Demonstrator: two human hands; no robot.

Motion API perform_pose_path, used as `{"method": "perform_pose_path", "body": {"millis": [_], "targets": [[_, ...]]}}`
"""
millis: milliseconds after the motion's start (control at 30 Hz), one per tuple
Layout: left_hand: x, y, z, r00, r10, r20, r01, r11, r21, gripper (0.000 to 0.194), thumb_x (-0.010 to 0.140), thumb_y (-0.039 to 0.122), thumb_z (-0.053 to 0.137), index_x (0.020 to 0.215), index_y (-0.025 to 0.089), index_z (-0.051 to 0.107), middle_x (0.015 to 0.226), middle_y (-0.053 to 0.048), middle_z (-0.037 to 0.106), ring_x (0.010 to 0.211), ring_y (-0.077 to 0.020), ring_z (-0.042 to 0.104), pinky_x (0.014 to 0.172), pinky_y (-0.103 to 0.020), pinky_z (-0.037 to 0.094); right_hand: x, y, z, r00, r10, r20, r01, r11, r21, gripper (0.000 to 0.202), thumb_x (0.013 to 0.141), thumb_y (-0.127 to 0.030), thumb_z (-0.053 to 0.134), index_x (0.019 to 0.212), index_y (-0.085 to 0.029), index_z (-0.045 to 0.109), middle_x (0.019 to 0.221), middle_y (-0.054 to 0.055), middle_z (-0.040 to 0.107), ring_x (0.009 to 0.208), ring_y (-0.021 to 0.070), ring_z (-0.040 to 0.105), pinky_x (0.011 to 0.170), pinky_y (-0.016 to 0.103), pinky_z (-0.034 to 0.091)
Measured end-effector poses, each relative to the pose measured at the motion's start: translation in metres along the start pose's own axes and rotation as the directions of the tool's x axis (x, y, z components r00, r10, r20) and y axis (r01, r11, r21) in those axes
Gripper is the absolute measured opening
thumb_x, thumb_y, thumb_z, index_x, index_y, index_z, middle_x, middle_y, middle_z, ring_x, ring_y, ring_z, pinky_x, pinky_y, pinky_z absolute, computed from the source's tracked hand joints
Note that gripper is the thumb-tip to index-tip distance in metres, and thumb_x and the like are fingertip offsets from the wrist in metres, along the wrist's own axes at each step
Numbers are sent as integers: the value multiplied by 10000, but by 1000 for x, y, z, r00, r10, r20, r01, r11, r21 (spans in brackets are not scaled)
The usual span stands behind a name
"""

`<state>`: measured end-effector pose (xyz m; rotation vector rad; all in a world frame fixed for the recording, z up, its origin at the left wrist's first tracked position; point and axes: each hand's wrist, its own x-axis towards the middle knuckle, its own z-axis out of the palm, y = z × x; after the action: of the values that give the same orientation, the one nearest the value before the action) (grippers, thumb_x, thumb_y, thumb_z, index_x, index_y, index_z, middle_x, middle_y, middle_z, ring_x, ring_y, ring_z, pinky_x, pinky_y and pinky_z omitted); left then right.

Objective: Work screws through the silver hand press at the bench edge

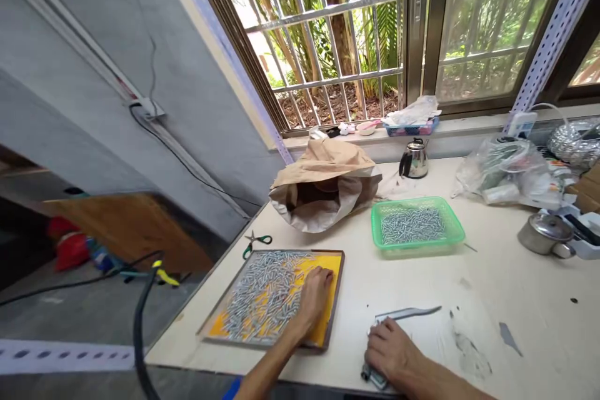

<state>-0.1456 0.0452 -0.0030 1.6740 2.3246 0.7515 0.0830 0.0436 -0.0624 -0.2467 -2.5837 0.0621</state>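
My left hand reaches over the right side of a shallow tray with a yellow bottom. Its fingers are curled together and pointed down; whatever they hold is hidden. Many small silvery metal pins lie loose across the tray, mostly left of the hand. My right hand rests on the table, wrapped round a metal hand tool with a long lever. The lever sticks out to the right beyond the fingers, and the tool's other end shows below the hand. Most of its body is covered.
A green plastic basket holds more metal pins. Green-handled scissors lie behind the tray. Farther back stand an open brown paper bag and a steel kettle. A metal pot and plastic bags occupy the right.
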Motion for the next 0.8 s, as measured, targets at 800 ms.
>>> {"method": "perform_pose_path", "body": {"millis": [800], "targets": [[-130, 63, 54, 702, 697, 145, -701, 713, -32, 267, 909, 63, 342, 964, 133, 594, 1275, -147, 583, 1155, -227, 548, 902, -392, 550, 37, 50, -69, 798, 238, 554, -245, 967, -64, 160, 723, -129, 682, 587, -184, 618, 632, 55, 629, 755, 195, 537, 591, 285, 340]]}}
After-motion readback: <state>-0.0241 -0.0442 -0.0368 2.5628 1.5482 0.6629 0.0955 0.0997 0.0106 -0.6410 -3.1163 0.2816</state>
